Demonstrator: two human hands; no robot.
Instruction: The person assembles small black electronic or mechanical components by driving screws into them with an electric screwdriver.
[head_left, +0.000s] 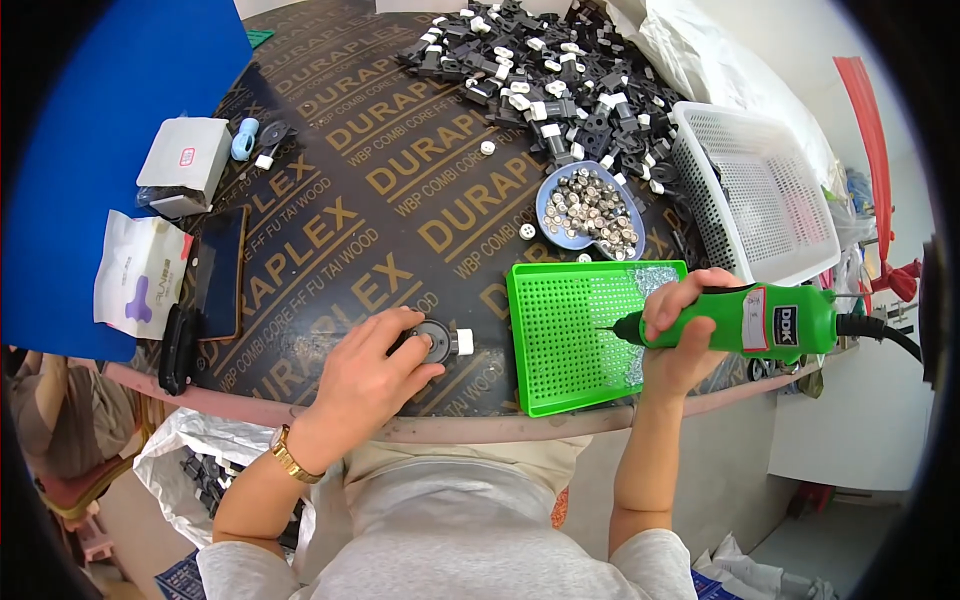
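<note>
My left hand presses a small round black plastic part with a white end piece onto the table, fingers curled over its near side. My right hand grips a green electric screwdriver, its thin bit pointing left above a green perforated tray. The tray's left part shows rows of bare holes, and small silvery screws lie toward its right side, partly hidden by the hand and tool. The bit is apart from the black part.
Behind the tray stands a blue bowl of small round metal-and-white pieces. A large heap of black-and-white parts covers the far side. A white mesh basket sits right. At left are a white box, a tissue pack and a dark tablet-like slab.
</note>
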